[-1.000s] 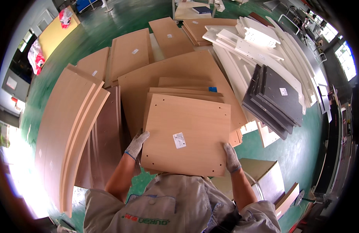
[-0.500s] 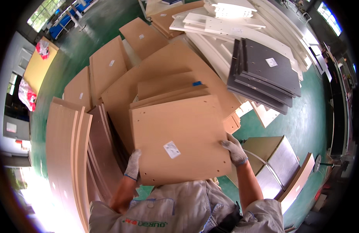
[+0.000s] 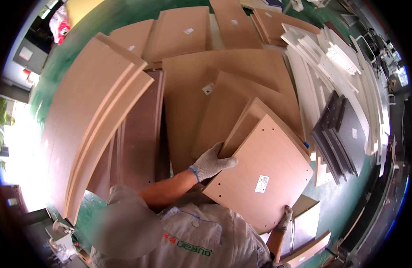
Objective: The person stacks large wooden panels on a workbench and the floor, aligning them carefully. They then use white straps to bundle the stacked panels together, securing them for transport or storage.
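A light wood-brown panel [image 3: 259, 156] with small holes near its corners and a white label leans at a slant in front of my body. My left hand [image 3: 213, 161], in a pale knitted glove, grips its left edge, the thumb toward the panel's face. At the lower right edge my gloved right hand [image 3: 284, 219] is closed around the panel, its other fingers hidden behind. Close behind stands another brown board [image 3: 241, 129]; whether my left fingers also touch it I cannot tell. A large brown board [image 3: 183, 102] with a label lies behind them.
Tall curved panels [image 3: 90, 111] stand at the left, beside darker brown panels [image 3: 136, 143]. More brown panels [image 3: 181, 33] lie at the far side. White boards [image 3: 322, 58] and a stack of dark grey panels [image 3: 348, 129] are at the right. Green floor [image 3: 324, 201] shows at the lower right.
The view has swung left, so the piles appear further right. The held panel has turned from nearly square-on to a slant. My left hand now grips higher along its edge.
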Motion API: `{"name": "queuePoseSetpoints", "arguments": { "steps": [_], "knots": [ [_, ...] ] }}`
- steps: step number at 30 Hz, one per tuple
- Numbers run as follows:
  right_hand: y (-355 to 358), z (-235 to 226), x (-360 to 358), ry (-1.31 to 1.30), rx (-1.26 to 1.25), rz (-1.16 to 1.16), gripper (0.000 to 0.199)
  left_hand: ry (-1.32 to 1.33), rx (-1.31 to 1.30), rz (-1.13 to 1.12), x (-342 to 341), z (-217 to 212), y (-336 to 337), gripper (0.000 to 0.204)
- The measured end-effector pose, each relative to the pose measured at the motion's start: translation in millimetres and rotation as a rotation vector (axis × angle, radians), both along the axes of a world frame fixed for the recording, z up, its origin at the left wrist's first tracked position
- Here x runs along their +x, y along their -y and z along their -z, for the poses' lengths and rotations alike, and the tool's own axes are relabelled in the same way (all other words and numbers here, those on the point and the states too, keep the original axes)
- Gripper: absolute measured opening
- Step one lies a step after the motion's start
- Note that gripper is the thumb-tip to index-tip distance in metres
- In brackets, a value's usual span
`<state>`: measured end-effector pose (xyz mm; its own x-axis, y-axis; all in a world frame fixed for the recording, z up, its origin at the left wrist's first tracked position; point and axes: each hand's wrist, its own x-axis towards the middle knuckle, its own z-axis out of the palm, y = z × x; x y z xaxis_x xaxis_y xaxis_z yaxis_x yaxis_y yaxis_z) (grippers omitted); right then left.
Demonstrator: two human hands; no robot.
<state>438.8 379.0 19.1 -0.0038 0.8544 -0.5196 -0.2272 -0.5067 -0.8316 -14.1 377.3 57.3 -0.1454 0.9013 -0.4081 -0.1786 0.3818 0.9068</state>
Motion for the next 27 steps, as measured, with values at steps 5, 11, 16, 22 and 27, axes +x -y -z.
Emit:
{"name": "queuePoseSetpoints", "arguments": {
  "steps": [5, 11, 16, 22, 27],
  "knots": [
    [5, -20, -93, -0.205, -0.110, 0.019, 0.072, -0.217, 0.111, 0.212, -87, -19, -67, 0.088],
    [12, -63, -204, -0.051, -0.225, -0.500, 0.028, -0.891, -0.072, 0.563, -178, -72, -190, 0.093],
    [23, 26, -207, 0.364, 1.110, -1.129, 0.043, -1.584, 0.209, 0.497, -101, -40, -159, 0.102],
    [33, 4, -181, 0.159, 0.194, -0.755, 0.039, -1.586, 0.330, 0.450, -57, -24, -124, 0.102],
    [52, 8, -142, 0.043, -0.101, -0.507, 0.034, -1.552, 0.399, 0.484, -32, -25, -102, 0.099]
  ]
}}
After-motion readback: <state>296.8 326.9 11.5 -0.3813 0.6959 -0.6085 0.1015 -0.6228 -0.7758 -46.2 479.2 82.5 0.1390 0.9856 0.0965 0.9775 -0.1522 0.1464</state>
